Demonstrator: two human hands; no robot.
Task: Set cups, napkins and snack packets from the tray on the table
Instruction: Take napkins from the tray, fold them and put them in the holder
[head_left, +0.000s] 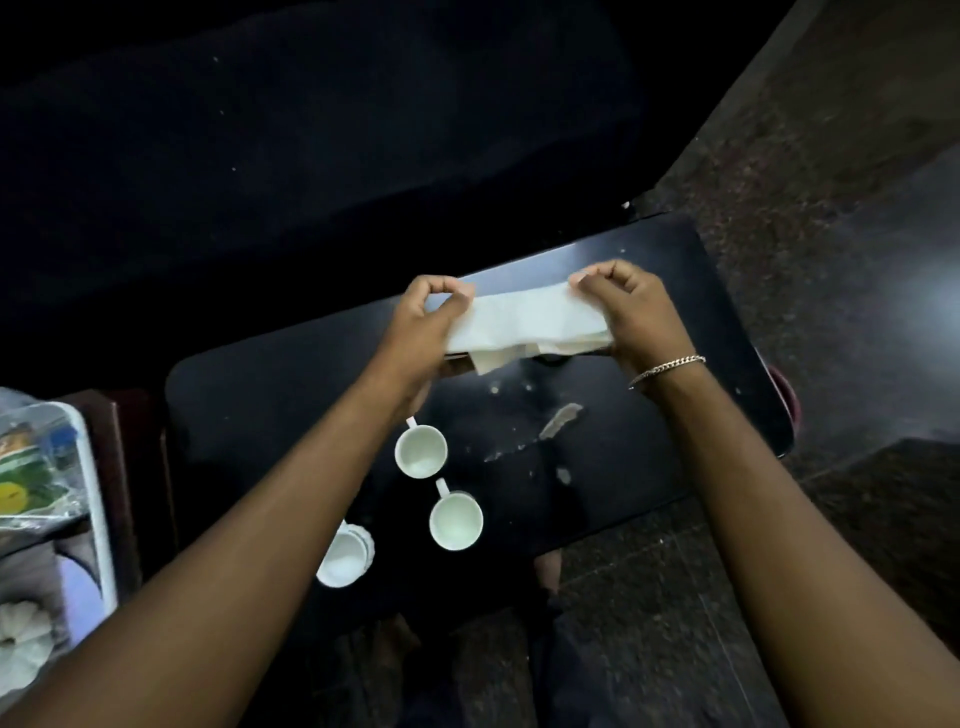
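Both hands hold a white napkin (524, 322) stretched above the far half of the black table (260, 405). My left hand (426, 322) pinches its left end, my right hand (623, 306) its right end. Three white cups stand on the table near me: one (421, 451) by my left forearm, a second (456, 519) closer to me, and a third (345, 558) partly hidden by my left arm. At the left edge sits the tray (104, 519) with snack packets (36, 467) and folded white napkins (21, 639).
A pale smear and specks (558, 418) mark the tabletop between the cups and my right wrist. A dark sofa (311, 156) runs behind the table. Speckled stone floor (779, 208) lies to the right. A bracelet (667, 366) circles my right wrist.
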